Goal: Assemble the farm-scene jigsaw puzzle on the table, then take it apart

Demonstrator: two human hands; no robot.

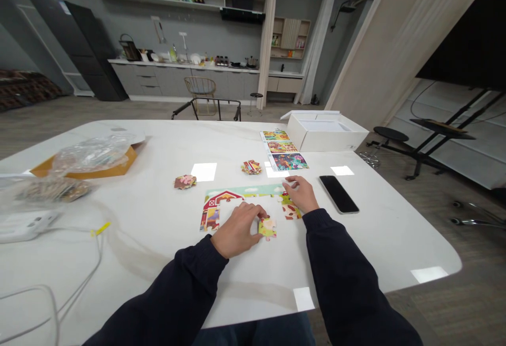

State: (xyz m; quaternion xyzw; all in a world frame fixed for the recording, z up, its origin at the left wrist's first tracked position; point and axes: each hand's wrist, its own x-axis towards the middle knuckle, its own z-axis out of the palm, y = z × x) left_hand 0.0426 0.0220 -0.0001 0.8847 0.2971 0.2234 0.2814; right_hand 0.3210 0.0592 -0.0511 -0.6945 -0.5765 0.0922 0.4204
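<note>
While a grey kitchen (233,40) spans the background, with a dark fridge (81,46) at its left and a wood-look floor (430,309) before it, a broad white table (253,290) fills the foreground, its glossy top catching patches of light (303,299). An open white box (332,135) sits toward the far right edge; a clear plastic bag (93,154) lies at the left. Nearer, a partly built puzzle (245,190) makes a top edge and two sides around bare tabletop. The right hand (302,194) rests at its upper right corner, fingers curled; whether they grip anything, I cannot tell. The left hand (240,228) has thumb and forefinger clamped on a single piece. A black phone (339,194) lies right of the puzzle, two small piles (185,181) beyond it. The green-and-pink piece (268,227) is at the puzzle's open near side, apart from the joined parts.
</note>
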